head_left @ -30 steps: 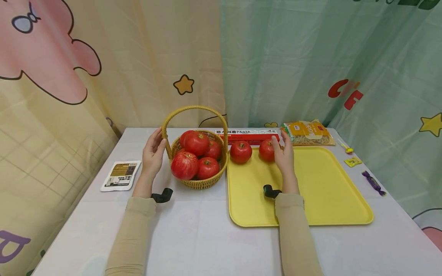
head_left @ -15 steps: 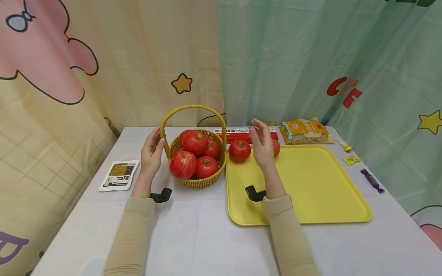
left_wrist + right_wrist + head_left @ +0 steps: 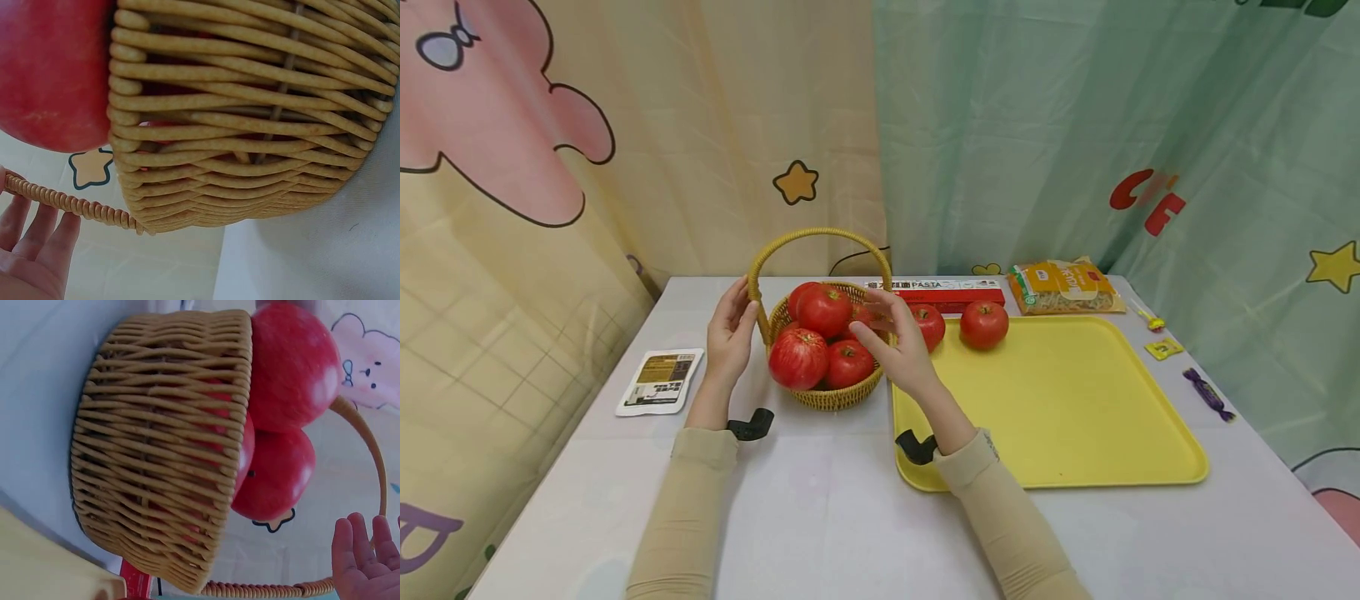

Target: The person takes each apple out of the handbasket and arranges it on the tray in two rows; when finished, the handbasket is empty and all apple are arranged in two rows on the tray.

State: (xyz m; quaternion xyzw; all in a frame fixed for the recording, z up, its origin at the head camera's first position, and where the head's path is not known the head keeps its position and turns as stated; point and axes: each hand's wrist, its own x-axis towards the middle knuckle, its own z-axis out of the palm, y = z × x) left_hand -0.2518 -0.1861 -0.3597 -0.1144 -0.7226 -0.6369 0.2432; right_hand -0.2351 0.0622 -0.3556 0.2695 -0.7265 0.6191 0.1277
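A wicker basket (image 3: pixel 835 398) with a tall arched handle stands left of centre, with several red apples (image 3: pixel 826 310) heaped in it. My left hand (image 3: pixel 728 340) is at its left side. In the left wrist view, fairly straight fingers (image 3: pixel 53 240) of that hand touch the basket handle (image 3: pixel 75 205). My right hand (image 3: pixel 904 346) reaches over the basket's right rim, fingers spread, palm toward the apples, holding nothing. The right wrist view shows its fingers (image 3: pixel 362 544) beside the handle. Two more apples, a partly hidden one (image 3: pixel 929 327) and another (image 3: pixel 984 325), sit at the tray's far edge.
A yellow tray (image 3: pixel 1075 400) lies right of the basket. Behind it are a red pasta box (image 3: pixel 955 296) and a noodle bag (image 3: pixel 1066 286). Candies, including a purple-wrapped one (image 3: pixel 1208 394), lie at the right edge. A white packet (image 3: pixel 661 382) lies at left.
My right hand has moved left, from beside the right-hand apple on the tray to the basket's right rim. My left hand has stayed at the basket handle.
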